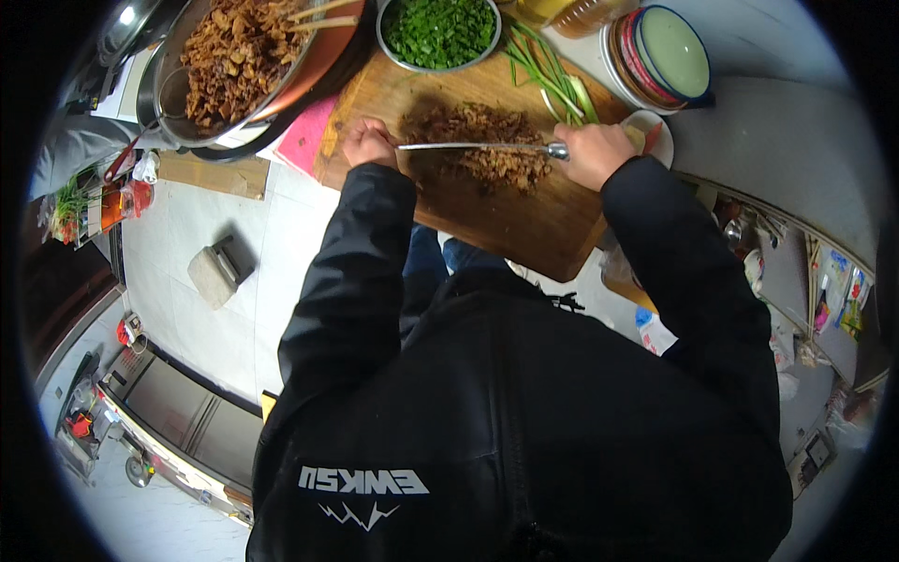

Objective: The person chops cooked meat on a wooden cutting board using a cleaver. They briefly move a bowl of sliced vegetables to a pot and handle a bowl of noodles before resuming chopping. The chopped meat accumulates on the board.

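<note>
Across a wooden cutting board (506, 223) lies the line of a kitchen knife (470, 146), its blade seen nearly edge-on. My right hand (597, 151) is wrapped around its handle. At the other end, my left hand (370, 142) is curled closed on the blade's tip. Finely chopped brown food, which looks like cooked meat (502, 130), is spread on the board beneath and around the blade. Several green onions (551, 74) rest on the board's far right part, beyond my right hand. Just right of that hand is a small white dish (664, 144) with pieces of food.
A metal bowl of chopped greens (441, 31) stands at the board's far edge. Far left, a large pan of brown shredded food (239, 63) has chopsticks (326, 22) over it. Stacked bowls (671, 53) stand far right. A small stool (213, 276) is on the floor at left.
</note>
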Demonstrator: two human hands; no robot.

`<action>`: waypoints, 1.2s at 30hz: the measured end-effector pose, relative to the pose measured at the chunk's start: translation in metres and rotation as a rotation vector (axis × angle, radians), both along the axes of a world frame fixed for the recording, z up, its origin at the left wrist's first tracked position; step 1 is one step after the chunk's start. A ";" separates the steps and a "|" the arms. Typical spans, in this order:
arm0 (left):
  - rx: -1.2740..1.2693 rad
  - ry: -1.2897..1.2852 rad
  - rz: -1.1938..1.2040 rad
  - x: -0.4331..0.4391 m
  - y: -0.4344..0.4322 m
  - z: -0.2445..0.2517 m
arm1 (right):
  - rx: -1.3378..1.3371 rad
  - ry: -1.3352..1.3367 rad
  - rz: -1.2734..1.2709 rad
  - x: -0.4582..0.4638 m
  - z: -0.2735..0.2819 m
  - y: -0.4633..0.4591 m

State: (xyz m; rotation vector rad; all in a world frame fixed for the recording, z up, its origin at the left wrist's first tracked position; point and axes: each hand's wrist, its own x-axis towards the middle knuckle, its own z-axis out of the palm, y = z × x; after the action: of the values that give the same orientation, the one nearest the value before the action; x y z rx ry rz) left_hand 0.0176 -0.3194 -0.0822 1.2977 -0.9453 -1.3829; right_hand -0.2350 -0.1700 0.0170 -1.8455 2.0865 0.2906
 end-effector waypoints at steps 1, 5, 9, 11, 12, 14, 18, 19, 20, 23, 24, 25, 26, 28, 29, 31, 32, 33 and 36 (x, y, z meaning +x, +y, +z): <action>0.153 -0.068 -0.014 -0.001 -0.001 0.001 | 0.057 -0.051 -0.008 -0.001 0.001 -0.002; 0.215 0.076 -0.055 -0.008 -0.005 0.001 | 0.210 -0.074 -0.065 0.004 -0.001 -0.006; 0.157 0.085 -0.019 -0.006 -0.016 0.004 | 0.114 -0.059 0.006 0.002 0.003 -0.006; 0.138 0.075 0.112 -0.004 -0.020 0.004 | 0.136 0.077 0.007 -0.001 0.003 -0.007; 0.112 0.023 -0.006 -0.003 -0.017 0.003 | 0.102 0.019 0.001 0.001 0.000 -0.009; 0.018 -0.011 -0.073 -0.004 -0.019 0.000 | 0.030 0.034 0.019 -0.001 -0.004 -0.013; 0.107 -0.039 -0.144 -0.007 -0.022 -0.007 | 0.040 -0.094 -0.060 -0.003 -0.008 -0.018; 0.197 -0.035 -0.172 -0.007 -0.023 -0.007 | 0.142 -0.117 -0.065 -0.004 -0.008 -0.019; 0.242 -0.221 -0.100 -0.008 -0.025 -0.007 | 0.221 -0.073 -0.054 -0.005 -0.005 -0.020; 0.086 0.011 0.024 -0.009 -0.032 -0.003 | 0.183 0.068 -0.009 -0.007 0.003 -0.025; 0.097 0.036 -0.052 -0.010 -0.035 -0.001 | 0.139 0.014 -0.018 -0.008 0.006 -0.028; -0.020 0.064 -0.019 -0.012 -0.036 0.000 | 0.061 0.050 -0.042 -0.008 0.006 -0.030; -0.005 0.103 -0.015 -0.012 -0.037 0.001 | -0.027 0.077 -0.010 -0.007 0.007 -0.032; 0.096 0.001 -0.007 -0.014 -0.034 0.002 | 0.056 -0.020 -0.014 -0.005 0.003 -0.034; 0.040 -0.056 -0.082 -0.016 -0.035 0.001 | 0.072 -0.107 -0.050 -0.005 -0.001 -0.036; 0.178 0.037 -0.048 -0.017 -0.035 -0.002 | 0.174 -0.065 -0.065 -0.005 -0.008 -0.035; 0.118 0.057 -0.050 -0.017 -0.032 -0.003 | 0.146 -0.047 -0.094 -0.005 -0.010 -0.033; 0.046 0.111 -0.057 -0.017 -0.036 -0.005 | 0.157 -0.081 -0.105 -0.008 -0.013 -0.035; -0.003 0.133 0.006 -0.021 -0.046 -0.008 | 0.085 0.120 -0.031 -0.015 -0.011 -0.041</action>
State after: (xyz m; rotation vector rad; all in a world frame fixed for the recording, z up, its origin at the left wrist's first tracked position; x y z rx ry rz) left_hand -0.0030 -0.3656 -0.0904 1.1900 -0.8524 -1.4438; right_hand -0.2498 -0.2110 0.0065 -1.7856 2.1437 0.4850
